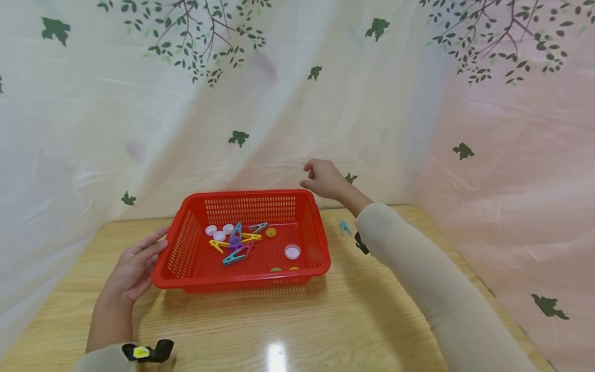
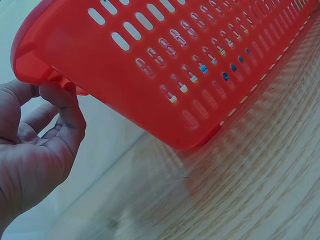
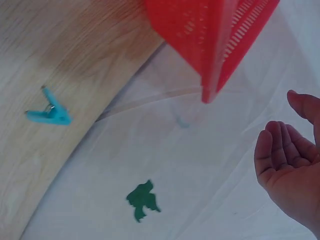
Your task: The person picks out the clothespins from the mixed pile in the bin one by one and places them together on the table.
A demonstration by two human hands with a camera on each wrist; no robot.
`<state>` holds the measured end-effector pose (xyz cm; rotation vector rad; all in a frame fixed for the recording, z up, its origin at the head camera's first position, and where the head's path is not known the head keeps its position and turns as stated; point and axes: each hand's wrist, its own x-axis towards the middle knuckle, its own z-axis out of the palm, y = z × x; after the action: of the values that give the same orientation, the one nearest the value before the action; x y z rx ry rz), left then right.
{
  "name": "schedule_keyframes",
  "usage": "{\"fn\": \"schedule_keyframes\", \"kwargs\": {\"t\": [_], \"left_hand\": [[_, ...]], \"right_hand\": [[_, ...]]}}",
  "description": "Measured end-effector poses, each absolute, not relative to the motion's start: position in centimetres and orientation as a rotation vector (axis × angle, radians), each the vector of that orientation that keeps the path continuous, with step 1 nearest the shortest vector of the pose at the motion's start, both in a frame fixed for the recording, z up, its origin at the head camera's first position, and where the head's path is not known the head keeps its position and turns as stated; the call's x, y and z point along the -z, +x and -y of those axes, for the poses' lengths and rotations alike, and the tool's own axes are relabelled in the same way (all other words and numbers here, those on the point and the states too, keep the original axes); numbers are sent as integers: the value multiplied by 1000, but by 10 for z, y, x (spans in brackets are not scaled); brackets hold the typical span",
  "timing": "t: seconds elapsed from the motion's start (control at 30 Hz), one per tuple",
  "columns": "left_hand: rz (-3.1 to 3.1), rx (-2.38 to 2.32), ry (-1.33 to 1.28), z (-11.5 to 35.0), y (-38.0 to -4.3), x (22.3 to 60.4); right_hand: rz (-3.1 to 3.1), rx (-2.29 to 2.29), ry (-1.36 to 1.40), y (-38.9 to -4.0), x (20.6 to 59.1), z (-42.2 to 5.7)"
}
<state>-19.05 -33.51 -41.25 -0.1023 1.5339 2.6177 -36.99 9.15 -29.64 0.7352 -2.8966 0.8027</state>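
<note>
My left hand (image 1: 132, 266) grips the left rim of a red plastic basket (image 1: 241, 282), thumb and fingers pinching its edge in the left wrist view. Inside the basket lie several clothespins, among them a yellow clothespin (image 1: 251, 237) and a turquoise clothespin (image 1: 234, 257). Several bottle caps lie in there too, including a white cap (image 1: 292, 252) and a yellow cap (image 1: 271, 233). Just above the basket's back right corner hovers my right hand (image 1: 325, 179), apart from the rim. Its fingers are loosely bent, with nothing between them in the right wrist view.
On the wooden table (image 1: 223, 330), a blue clothespin (image 1: 345, 227) lies to the right of the basket, below my right forearm. A pale curtain (image 1: 186, 134) with printed leaves hangs behind the table and along its right side.
</note>
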Motion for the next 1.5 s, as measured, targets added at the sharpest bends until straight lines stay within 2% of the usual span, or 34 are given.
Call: {"fn": "schedule_keyframes", "kwargs": {"t": [0.5,1.0,1.5], "left_hand": [[-1547,-2613,-112,336,-189,413],[-1544,-2614,-107,337,-189,412],[-1538,-2617,-130,336,-189,411]], "right_hand": [[2824,-857,920,-364,285,-32],[2787,-971,1038,-358,307,13],[2816,-955,1192,-354,340,36]]}}
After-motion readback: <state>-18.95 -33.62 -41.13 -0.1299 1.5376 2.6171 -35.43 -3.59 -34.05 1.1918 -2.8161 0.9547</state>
